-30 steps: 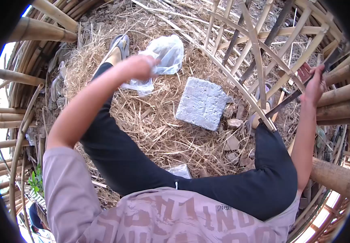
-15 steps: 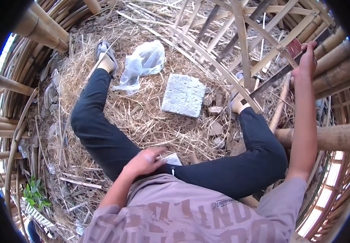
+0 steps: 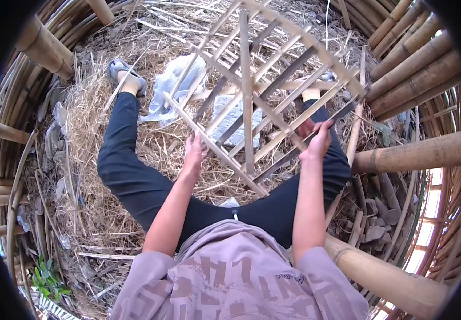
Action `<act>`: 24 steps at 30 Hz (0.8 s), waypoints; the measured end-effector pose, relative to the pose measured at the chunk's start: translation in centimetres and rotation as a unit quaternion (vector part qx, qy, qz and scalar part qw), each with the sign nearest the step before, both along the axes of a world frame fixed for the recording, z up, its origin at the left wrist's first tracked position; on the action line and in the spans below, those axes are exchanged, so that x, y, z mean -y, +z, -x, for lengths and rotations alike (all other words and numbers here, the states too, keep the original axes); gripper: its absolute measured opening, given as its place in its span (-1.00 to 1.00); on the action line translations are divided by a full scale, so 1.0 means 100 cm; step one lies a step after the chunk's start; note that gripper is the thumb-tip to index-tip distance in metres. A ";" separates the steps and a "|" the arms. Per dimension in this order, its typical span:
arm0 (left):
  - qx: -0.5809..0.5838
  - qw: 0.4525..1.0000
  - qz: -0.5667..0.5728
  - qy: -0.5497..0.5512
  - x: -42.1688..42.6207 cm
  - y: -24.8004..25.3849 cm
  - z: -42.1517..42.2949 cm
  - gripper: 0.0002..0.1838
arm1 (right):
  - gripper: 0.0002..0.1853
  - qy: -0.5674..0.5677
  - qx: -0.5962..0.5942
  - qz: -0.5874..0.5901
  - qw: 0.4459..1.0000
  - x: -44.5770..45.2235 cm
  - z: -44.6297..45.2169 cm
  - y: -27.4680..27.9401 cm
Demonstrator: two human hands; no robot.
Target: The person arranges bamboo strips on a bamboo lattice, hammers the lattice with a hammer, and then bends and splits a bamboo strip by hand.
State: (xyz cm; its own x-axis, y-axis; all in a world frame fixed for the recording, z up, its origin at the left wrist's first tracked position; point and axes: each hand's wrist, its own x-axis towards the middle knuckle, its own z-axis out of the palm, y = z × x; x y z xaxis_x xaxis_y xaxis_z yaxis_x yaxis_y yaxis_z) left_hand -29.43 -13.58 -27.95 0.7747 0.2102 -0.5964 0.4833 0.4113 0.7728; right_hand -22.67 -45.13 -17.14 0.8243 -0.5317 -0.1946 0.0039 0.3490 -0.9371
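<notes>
A square bamboo lattice (image 3: pixel 247 101) of crossed pale and dark slats is tilted over the ground between my legs. My left hand (image 3: pixel 194 154) grips its near-left edge strip, fingers partly hidden by the slat. My right hand (image 3: pixel 315 143) is closed around its dark near-right edge slat. Beside those right fingers shows a small reddish patch that I cannot make out. Through the gaps appears a pale rough block (image 3: pixel 223 106) lying on the straw, partly covered by the lattice.
Dry straw (image 3: pixel 150 144) covers the ground. A clear plastic bag (image 3: pixel 161 96) lies by the block. Thick bamboo poles (image 3: pixel 411 154) run along the right, one passing close beside my hip. Bamboo walls curve around both sides, and broken stones (image 3: pixel 377 226) lie at right.
The lattice has come from the upper right to the middle, over the block. My right hand has moved inward with it. My left hand has left my lap and taken hold of the near-left edge.
</notes>
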 end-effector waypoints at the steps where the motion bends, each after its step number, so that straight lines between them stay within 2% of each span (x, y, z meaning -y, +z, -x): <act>1: -0.023 0.999 0.019 0.026 0.000 -0.009 0.001 -0.20 | -0.49 0.003 -0.004 -0.017 1.000 -0.006 0.003 -0.013; 3: -0.072 0.993 0.056 0.075 -0.006 -0.030 0.003 -0.15 | -0.50 -0.001 -0.025 -0.049 0.999 -0.014 0.007 -0.036; 4: -0.057 0.992 0.080 0.078 -0.010 -0.038 0.003 -0.07 | -0.50 -0.007 -0.030 -0.066 0.997 -0.018 0.009 -0.047; 7: -0.112 0.974 -0.177 0.087 -0.004 -0.046 -0.006 -0.06 | -0.48 -0.001 -0.061 -0.106 0.992 -0.017 0.011 -0.092; 8: -0.113 0.961 -0.239 0.079 -0.006 -0.063 -0.008 -0.09 | -0.47 -0.003 -0.078 -0.111 0.991 -0.018 0.010 -0.103; 9: -0.078 0.972 -0.195 0.107 -0.008 -0.064 -0.007 -0.04 | -0.46 0.004 -0.082 -0.113 0.990 -0.020 0.011 -0.109; 14: -0.098 0.951 -0.260 0.132 -0.007 -0.060 -0.006 -0.09 | -0.44 0.008 -0.120 -0.148 0.982 -0.027 0.002 -0.130; 18: -0.117 0.947 -0.284 0.097 -0.007 -0.046 -0.009 -0.04 | -0.44 -0.013 -0.154 -0.149 0.977 -0.026 0.006 -0.145; 21: -0.122 0.955 -0.242 0.118 -0.008 -0.052 -0.013 -0.14 | -0.45 -0.026 -0.154 -0.153 0.976 -0.025 0.008 -0.153; 23: -0.128 0.953 -0.248 0.114 -0.013 -0.082 -0.010 -0.11 | -0.46 -0.035 -0.175 -0.153 0.972 -0.028 0.010 -0.149; 24: -0.132 0.952 -0.253 0.108 -0.012 -0.080 -0.011 -0.09 | -0.46 -0.034 -0.175 -0.149 0.973 -0.027 0.010 -0.150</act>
